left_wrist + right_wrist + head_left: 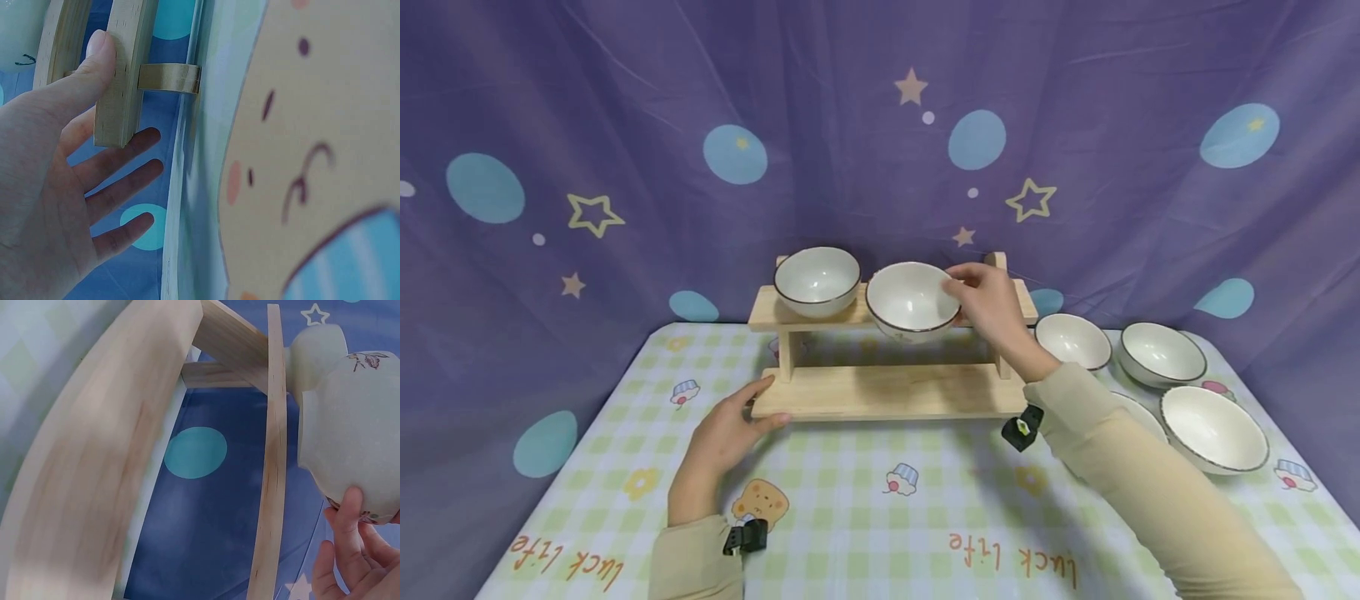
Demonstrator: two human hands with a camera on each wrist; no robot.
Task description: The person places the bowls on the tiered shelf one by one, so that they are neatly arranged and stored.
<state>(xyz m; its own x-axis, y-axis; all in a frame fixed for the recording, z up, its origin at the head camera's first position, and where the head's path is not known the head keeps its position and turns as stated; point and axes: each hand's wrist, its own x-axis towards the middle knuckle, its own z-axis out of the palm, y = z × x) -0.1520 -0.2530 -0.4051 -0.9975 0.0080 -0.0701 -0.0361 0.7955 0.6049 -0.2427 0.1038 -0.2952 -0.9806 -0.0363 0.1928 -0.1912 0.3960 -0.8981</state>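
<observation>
A two-tier wooden rack (880,392) stands on the table. My left hand (724,433) grips the left end of its lower board, and in the left wrist view the thumb (100,59) lies on one face with the other fingers spread on the far side. My right hand (992,308) pinches the right rim of a white bowl (913,296) with a dark edge, over the upper board. From the right wrist, the underside of that bowl (353,431) shows a floral print. A similar bowl (817,279) sits upright on the upper board's left part.
Several more white bowls stand on the table to the right, such as a small one (1072,340), one beside it (1162,354) and a wider one (1213,429); my right forearm partly covers another. A purple curtain (850,125) hangs behind the checked tablecloth (850,517).
</observation>
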